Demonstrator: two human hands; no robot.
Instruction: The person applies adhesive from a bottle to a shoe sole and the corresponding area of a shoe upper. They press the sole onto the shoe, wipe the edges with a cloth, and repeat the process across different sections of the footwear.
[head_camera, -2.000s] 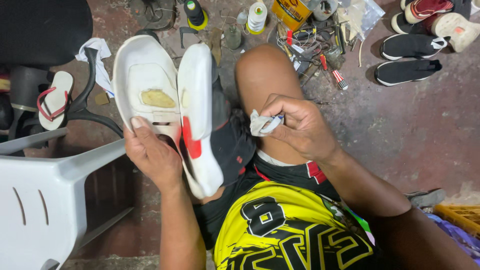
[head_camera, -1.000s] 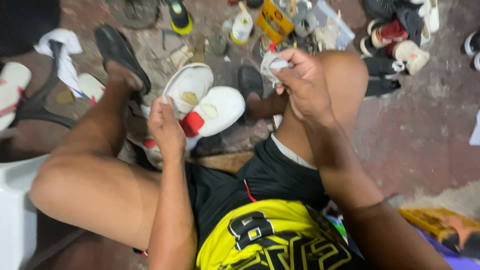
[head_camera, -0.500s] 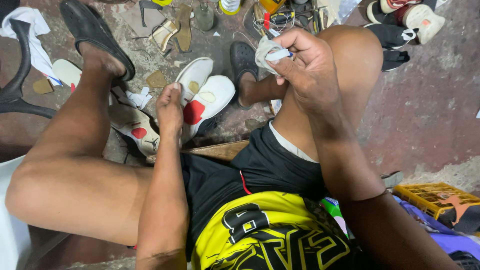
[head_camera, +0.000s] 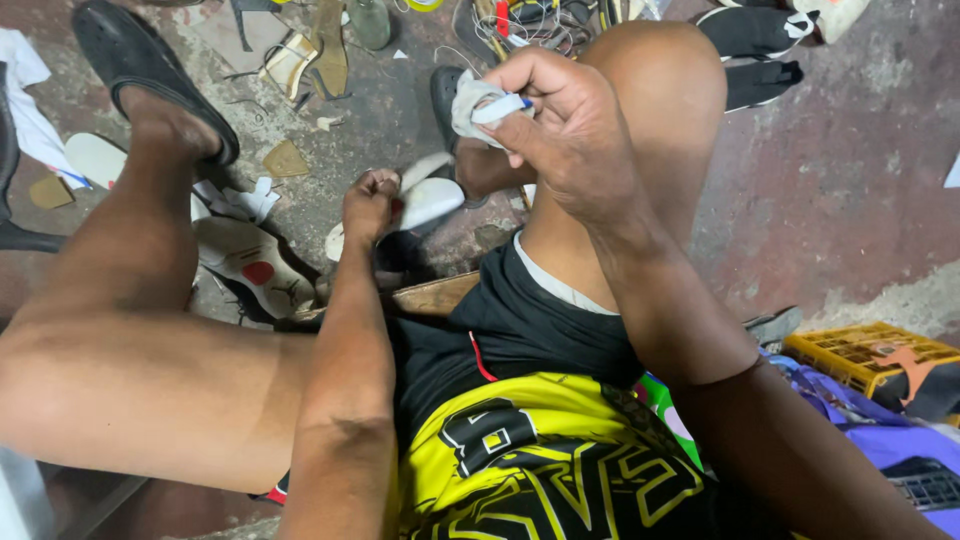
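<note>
Littered concrete floor (head_camera: 830, 190), left hand (head_camera: 370, 200) seemingly gripping white shoe (head_camera: 425, 200), right hand (head_camera: 570, 135) pinching rag (head_camera: 468, 100).

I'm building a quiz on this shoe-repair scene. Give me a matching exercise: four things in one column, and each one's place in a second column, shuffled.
Things:
1. white shoe
2. white cloth
3. yellow crate
4. black sandal

Places:
A. on the foot at top left
B. on the floor at the right edge
C. pinched in the right hand
D. low between the knees, at the left hand

Pairs: 1-D, 2-C, 3-B, 4-A
</note>
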